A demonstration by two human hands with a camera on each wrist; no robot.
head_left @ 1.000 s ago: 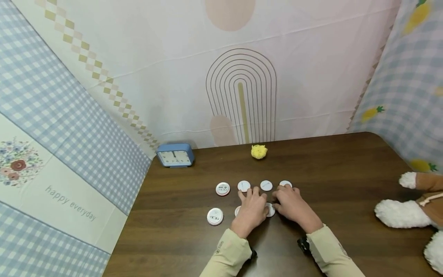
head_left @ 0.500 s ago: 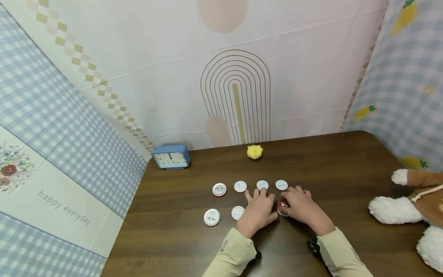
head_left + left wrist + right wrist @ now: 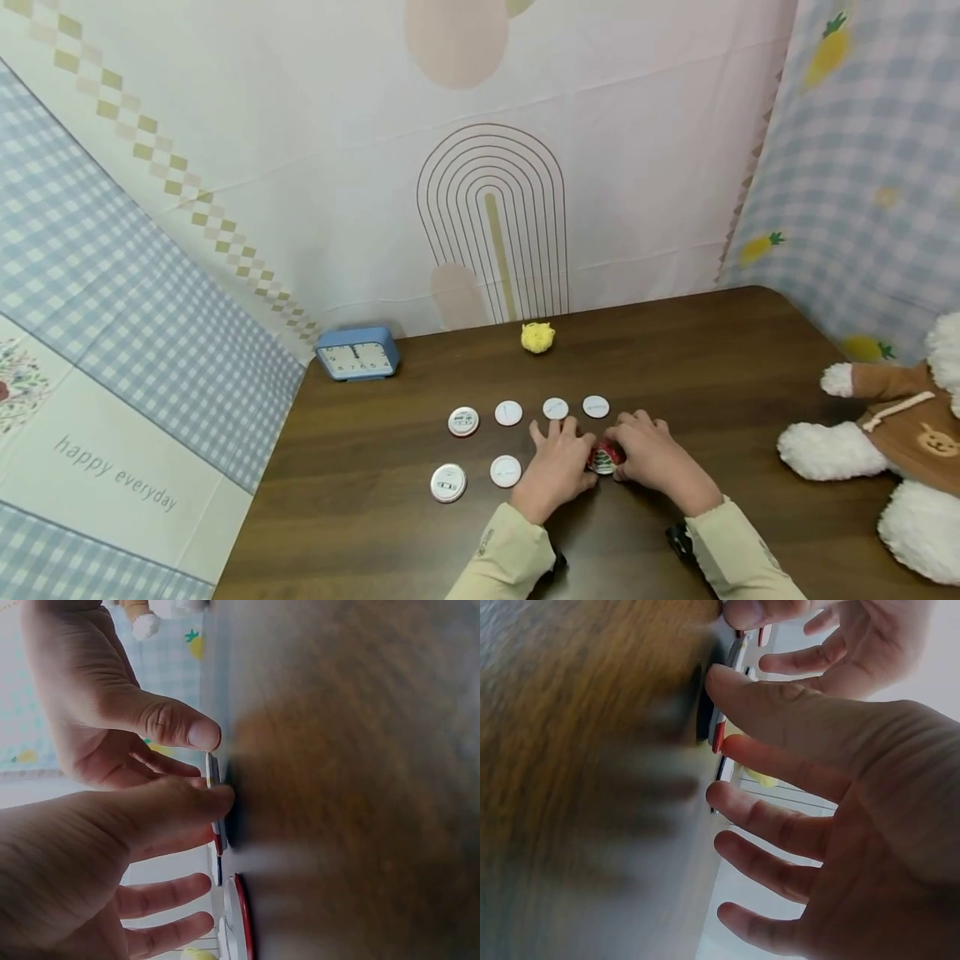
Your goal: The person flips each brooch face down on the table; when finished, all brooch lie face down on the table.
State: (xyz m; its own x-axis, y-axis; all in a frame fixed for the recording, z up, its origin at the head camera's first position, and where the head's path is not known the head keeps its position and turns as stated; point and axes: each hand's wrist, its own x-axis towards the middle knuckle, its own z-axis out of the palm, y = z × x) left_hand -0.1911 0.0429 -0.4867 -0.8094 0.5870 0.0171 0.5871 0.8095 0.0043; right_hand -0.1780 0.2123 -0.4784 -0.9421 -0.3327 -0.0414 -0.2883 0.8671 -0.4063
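Note:
In the head view, a round pin badge [image 3: 604, 459] with a red and green picture face lies low over the table between both hands. My left hand [image 3: 557, 467] pinches its left side with thumb and forefinger. My right hand [image 3: 657, 457] holds its right side the same way. Seen edge-on in the left wrist view, the badge [image 3: 217, 802] is thin with a red rim, tilted close to the wood. The right wrist view has the right thumb [image 3: 757, 701] on its edge, other fingers spread.
Several white-backed badges lie beyond and left of the hands, including a larger badge [image 3: 448, 483] and a smaller badge [image 3: 506, 472]. A blue clock [image 3: 357, 354] and a yellow fluffy ball [image 3: 537, 337] stand at the back. A plush toy [image 3: 900, 433] sits at right.
A second ago the badge between the hands was white side up; half a second ago its red face showed under the right hand. Now the left hand grips it too. The head view has shifted slightly.

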